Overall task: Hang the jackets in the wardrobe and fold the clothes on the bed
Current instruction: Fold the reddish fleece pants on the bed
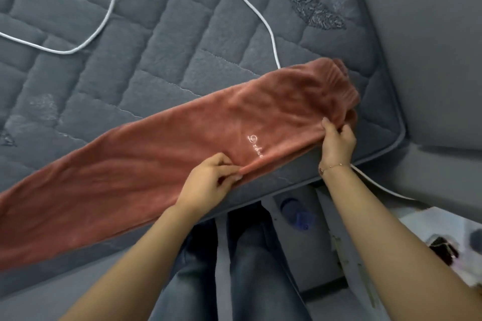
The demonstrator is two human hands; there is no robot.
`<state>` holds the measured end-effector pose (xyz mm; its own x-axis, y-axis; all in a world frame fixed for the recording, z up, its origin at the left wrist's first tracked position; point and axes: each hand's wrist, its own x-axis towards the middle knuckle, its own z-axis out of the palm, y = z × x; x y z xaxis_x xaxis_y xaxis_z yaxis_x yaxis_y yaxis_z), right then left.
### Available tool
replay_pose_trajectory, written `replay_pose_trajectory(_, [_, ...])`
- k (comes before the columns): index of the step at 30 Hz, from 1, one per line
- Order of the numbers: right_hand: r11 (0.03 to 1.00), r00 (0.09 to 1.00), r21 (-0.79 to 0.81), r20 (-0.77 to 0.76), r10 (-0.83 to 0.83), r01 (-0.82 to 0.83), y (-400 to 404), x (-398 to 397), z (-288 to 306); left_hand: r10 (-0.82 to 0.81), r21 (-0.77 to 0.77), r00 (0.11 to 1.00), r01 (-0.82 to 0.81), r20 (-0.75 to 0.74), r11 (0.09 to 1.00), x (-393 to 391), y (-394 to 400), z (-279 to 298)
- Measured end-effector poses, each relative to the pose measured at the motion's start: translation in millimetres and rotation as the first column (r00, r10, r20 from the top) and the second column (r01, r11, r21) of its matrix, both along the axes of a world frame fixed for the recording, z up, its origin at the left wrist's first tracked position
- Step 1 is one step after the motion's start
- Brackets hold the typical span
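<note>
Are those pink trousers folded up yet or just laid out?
Laid out at full length: the pink trousers stretch across the bed, both hands pinching one edge.

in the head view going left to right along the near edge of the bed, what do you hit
long end of the pink fleece trousers → left hand pinching their near edge → white embroidered lettering → right hand gripping the waistband end → white cable past the mattress corner
</note>
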<state>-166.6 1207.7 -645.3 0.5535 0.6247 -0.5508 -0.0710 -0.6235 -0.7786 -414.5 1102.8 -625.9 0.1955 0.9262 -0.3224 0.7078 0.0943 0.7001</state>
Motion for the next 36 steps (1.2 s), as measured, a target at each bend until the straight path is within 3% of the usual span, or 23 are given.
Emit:
replay_pose_trajectory(3, [0.987,0.998,-0.16,-0.068,-0.012,0.001,-20.2,16.5,-11.5,-0.084,-0.263,0.996,0.073,-0.029,0.962,13.0,1.3,-6.2])
replay_pose_trajectory(5, [0.981,0.989,-0.193,-0.146,-0.032,0.004,-18.7,21.7,-17.3,-0.063,-0.323,0.997,0.05,-0.032,0.945,19.6,10.3,-10.2])
replay_pose_trajectory(7, [0.987,0.986,-0.161,-0.16,-0.053,0.027,-10.4,23.0,-16.5,0.055,-0.23,0.998,-0.05,0.013,0.972,22.3,24.3,-9.5])
replay_pose_trajectory(9, [0.994,0.984,-0.088,-0.159,-0.081,0.068,-0.2,24.6,-14.1,0.189,-0.004,0.982,-0.19,-0.016,0.982,18.5,44.4,-7.4])
replay_pose_trajectory(11, [0.995,0.989,-0.03,-0.115,-0.095,0.092,9.1,26.0,-11.4,0.34,0.154,0.924,-0.315,-0.173,0.936,7.2,66.4,-7.7])
replay_pose_trajectory(13, [0.999,0.998,0.028,0.061,-0.032,0.03,14.0,27.7,-7.3,0.427,0.092,0.809,-0.428,-0.403,0.899,-8.4,87.2,-10.4])
replay_pose_trajectory(14, [0.998,0.973,0.048,0.228,0.039,-0.051,15.4,28.6,-5.5,0.396,-0.004,0.758,-0.466,-0.518,0.885,-17.5,95.6,-11.1])
replay_pose_trajectory(16, [0.952,0.785,0.054,0.58,0.217,-0.303,16.9,29.7,-0.8,0.264,-0.202,0.731,-0.483,-0.63,0.852,-33.6,105.8,-6.9])
replay_pose_trajectory(18, [0.805,0.521,-0.006,0.76,0.389,-0.593,19.7,23.9,2.8,0.198,-0.285,0.789,-0.425,-0.582,0.859,-43.2,105.9,0.9])
replay_pose_trajectory(20, [0.557,0.241,-0.134,0.801,0.548,-0.819,20.4,11.5,-2.2,0.162,-0.219,0.843,-0.311,-0.512,0.925,-41.3,93.0,10.9])
replay_pose_trajectory(22, [0.344,-0.009,-0.317,0.747,0.664,-0.884,17.5,-0.5,-11.7,0.075,-0.12,0.858,-0.157,-0.508,0.98,-33.1,70.1,12.3])
replay_pose_trajectory(24, [0.24,-0.142,-0.479,0.632,0.761,-0.844,13.3,-1.9,-25.4,-0.029,-0.15,0.864,-0.054,-0.502,0.987,-23.7,47.4,7.9])
replay_pose_trajectory(26, [0.218,-0.175,-0.539,0.585,0.792,-0.814,8.4,3.2,-38.3,-0.068,-0.207,0.847,-0.05,-0.528,0.977,-17.1,29.3,-0.8])
replay_pose_trajectory(28, [0.248,-0.141,-0.511,0.606,0.783,-0.823,4.4,6.0,-45.4,0.006,-0.235,0.814,-0.175,-0.581,0.956,-8.7,21.4,-7.0])
replay_pose_trajectory(32, [0.308,-0.09,-0.477,0.645,0.759,-0.823,-4.0,4.4,-53.9,0.208,-0.383,0.8,-0.475,-0.562,0.792,-1.8,41.1,-8.7])
replay_pose_trajectory(34, [0.317,-0.085,-0.471,0.655,0.751,-0.824,-4.8,3.9,-56.6,0.474,-0.481,0.794,-0.607,-0.379,0.633,-8.9,58.4,-7.8])
replay_pose_trajectory(36, [0.324,-0.076,-0.467,0.655,0.752,-0.823,-3.6,3.2,-58.6,0.794,-0.608,0.602,-0.663,-0.086,0.437,-14.9,72.5,-3.4])
